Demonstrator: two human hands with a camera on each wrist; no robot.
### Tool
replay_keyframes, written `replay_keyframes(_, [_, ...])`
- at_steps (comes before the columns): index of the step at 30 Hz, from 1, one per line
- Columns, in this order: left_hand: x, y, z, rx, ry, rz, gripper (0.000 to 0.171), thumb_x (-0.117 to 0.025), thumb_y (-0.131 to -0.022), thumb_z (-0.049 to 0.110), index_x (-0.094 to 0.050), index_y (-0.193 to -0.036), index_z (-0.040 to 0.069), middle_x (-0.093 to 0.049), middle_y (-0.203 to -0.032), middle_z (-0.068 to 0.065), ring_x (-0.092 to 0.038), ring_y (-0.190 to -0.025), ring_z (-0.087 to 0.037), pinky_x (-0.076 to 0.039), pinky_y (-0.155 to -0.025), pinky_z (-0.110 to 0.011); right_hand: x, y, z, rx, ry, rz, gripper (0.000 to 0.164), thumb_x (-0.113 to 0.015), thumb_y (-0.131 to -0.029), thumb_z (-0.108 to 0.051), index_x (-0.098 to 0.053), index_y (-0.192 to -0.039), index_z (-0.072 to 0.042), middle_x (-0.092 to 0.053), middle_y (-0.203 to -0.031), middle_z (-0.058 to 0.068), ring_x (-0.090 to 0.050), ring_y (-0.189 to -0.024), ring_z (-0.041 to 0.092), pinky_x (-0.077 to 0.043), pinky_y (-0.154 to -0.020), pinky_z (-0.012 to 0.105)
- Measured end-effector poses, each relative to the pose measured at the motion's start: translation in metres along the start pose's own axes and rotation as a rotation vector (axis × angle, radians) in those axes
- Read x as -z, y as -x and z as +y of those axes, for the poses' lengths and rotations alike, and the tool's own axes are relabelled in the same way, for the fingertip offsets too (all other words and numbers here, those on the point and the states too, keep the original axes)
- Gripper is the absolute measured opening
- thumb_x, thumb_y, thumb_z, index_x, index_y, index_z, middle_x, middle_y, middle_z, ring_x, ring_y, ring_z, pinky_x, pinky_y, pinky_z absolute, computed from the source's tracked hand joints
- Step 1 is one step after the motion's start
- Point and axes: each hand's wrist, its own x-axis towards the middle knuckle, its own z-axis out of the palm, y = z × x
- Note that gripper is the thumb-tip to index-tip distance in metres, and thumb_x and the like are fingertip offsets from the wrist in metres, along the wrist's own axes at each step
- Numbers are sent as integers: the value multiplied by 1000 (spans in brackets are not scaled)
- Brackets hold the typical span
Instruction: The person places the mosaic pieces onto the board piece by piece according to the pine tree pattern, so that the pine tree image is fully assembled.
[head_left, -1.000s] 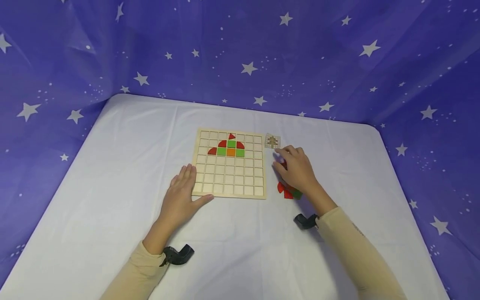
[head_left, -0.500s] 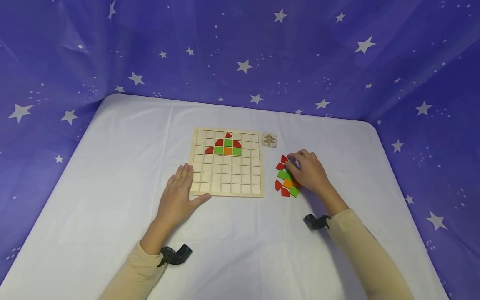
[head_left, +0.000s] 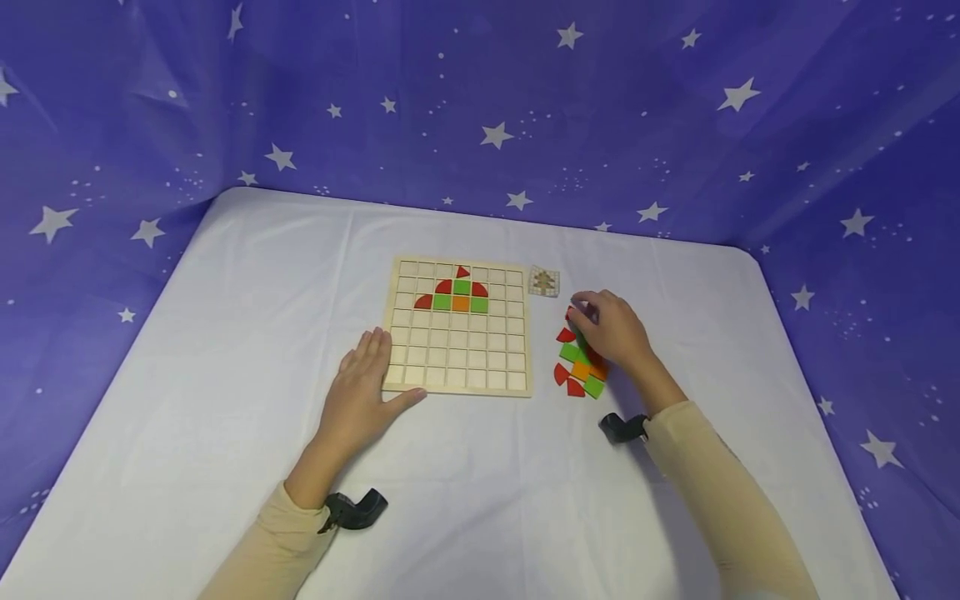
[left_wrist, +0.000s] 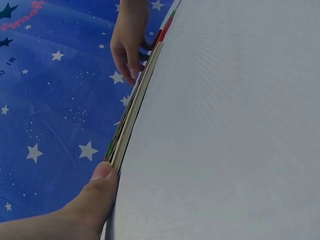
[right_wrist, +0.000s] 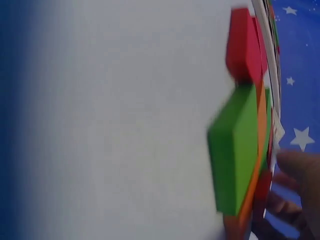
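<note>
A wooden grid board (head_left: 461,390) lies on the white table. Red, green and orange pieces sit in its upper cells, including a red triangle (head_left: 462,272) and an orange square (head_left: 461,303). My left hand (head_left: 360,392) rests along the board's left edge, fingers straight, thumb at the front edge. Right of the board, my right hand (head_left: 611,329) hovers over loose pieces, thumb and forefinger bent and apart near a red piece (head_left: 566,335). Partly under this hand lie a green square (head_left: 594,387) and an orange square (head_left: 580,371). No held piece shows.
A small card (head_left: 544,282) with a tree pattern on a grid lies by the board's upper right corner. Behind the white table (head_left: 262,275) hangs a purple cloth (head_left: 420,67) with stars. Each wrist carries a black camera mount (head_left: 358,509).
My right hand has drawn back rightward from beside the card to the loose pieces, uncovering several of them, then shifted slightly up over them. The left hand stays on the board's edge.
</note>
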Motion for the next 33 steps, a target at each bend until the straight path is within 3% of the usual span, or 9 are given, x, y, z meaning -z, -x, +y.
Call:
replay_keyframes(7, [0,1,0,2,-2,-5,107,-69,-84,60,-19,-157,-1,-14,-166,-16,-10,-155,-33,-11,-125,-53,2,-2,4,85,-5,-35,42,-72,-92,-32,-67,-131,-19,-60,-104,7,-50,-88,24,-44,-74,35])
replay_keyframes(12, [0,1,0,0,-3,-4,107,-70,-84,60,-19,-157,-1,-14,-166,-16,-10,-155,-33,-11,-125,-53,2,-2,2,122,29,-38,39,-71,-93,-31,-67,-126,-12,-63,-111,8,-53,-96,26,-50,-89,43])
replay_keyframes(17, [1,1,1,0,-6,-3,108,-69,-84,60,-19,-157,-1,-14,-166,-16,-10,-155,-33,-11,-125,-54,3,-2,-1,141,116,-28,39,-69,-93,-35,-67,-123,-9,-64,-116,10,-56,-110,29,-49,-102,50])
replay_keyframes(27, [-1,0,1,1,-1,-5,108,-69,-84,60,-19,-157,-1,-14,-166,-16,-10,-155,-33,-12,-125,-53,2,0,3,133,85,-28,43,-74,-90,-35,-69,-125,-10,-63,-112,8,-54,-105,28,-51,-94,47])
replay_keyframes(33, [-1,1,1,3,-5,-2,108,-69,-84,61,-19,-157,-2,-14,-166,-17,-10,-155,-34,-12,-125,-53,1,1,-1,196,225,-11,35,-71,-92,-36,-71,-115,-10,-65,-111,9,-58,-107,29,-52,-97,49])
